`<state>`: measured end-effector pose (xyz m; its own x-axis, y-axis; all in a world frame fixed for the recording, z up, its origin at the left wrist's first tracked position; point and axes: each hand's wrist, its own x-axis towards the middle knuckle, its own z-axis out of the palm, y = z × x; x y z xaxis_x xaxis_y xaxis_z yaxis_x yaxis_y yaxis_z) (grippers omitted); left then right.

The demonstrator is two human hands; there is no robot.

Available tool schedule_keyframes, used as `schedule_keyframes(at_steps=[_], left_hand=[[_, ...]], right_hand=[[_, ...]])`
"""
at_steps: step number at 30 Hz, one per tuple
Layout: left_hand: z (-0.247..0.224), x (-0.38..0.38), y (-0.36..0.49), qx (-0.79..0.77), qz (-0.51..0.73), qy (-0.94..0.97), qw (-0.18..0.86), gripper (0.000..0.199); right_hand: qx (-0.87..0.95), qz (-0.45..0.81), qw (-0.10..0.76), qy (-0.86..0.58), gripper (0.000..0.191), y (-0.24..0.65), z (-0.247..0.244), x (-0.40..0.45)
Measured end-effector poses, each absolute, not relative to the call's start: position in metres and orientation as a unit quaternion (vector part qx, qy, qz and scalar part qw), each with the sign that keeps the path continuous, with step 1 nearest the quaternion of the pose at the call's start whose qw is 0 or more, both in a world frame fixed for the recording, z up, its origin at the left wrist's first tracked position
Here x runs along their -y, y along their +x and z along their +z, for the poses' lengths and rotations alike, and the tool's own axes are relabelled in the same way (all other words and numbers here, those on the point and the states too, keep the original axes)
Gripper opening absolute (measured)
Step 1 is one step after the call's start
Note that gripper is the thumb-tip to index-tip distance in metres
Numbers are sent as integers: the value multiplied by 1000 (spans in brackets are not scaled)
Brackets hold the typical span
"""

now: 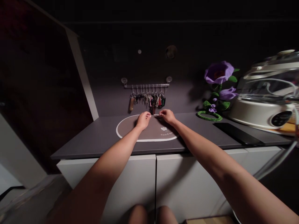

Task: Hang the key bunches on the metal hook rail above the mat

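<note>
My left hand [143, 120] is over the back part of an oval brown mat [126, 127] with a white rim, its fingers curled in a pinch. Facing it, my right hand [167, 116] is also closed, thumb and fingertips together. A small dark bit shows at the right fingertips, too small to name; whatever the left fingers hold is hidden. Just behind both hands, several bunches of keys [147, 98] hang from a clear hook rail [147, 85] on the wall. A brown tag [132, 104] hangs at the left end and a dark reddish one [153, 109] hangs lowest, between the hands.
The mat lies on a dark grey countertop [93, 141] above white cabinet doors [133, 180]. To the right stand a purple artificial flower [219, 73] with a green ring base, a flat black object [237, 133] and a white appliance [254, 109] with a clear top. A cable [277, 165] hangs at the right.
</note>
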<state>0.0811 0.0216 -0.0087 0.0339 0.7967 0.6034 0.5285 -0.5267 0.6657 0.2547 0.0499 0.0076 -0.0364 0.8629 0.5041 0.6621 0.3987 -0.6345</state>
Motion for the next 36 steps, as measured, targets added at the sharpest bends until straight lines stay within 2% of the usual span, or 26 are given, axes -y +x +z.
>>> schedule_keyframes(at_steps=[5,12,24,36], left_hand=[[-10,-23,81,-492,494,705,130,14],[-12,-25,79,-523,475,694,135,17],[-13,-25,79,-543,465,679,167,15],[-12,-24,79,-552,465,671,169,17]], right_hand=[[736,77,372,-560,12,255,3,-56],[750,54,327,-572,16,247,0,-61],[766,118,323,-542,21,246,-4,-68],[796,82,308,-515,15,243,2,-57]])
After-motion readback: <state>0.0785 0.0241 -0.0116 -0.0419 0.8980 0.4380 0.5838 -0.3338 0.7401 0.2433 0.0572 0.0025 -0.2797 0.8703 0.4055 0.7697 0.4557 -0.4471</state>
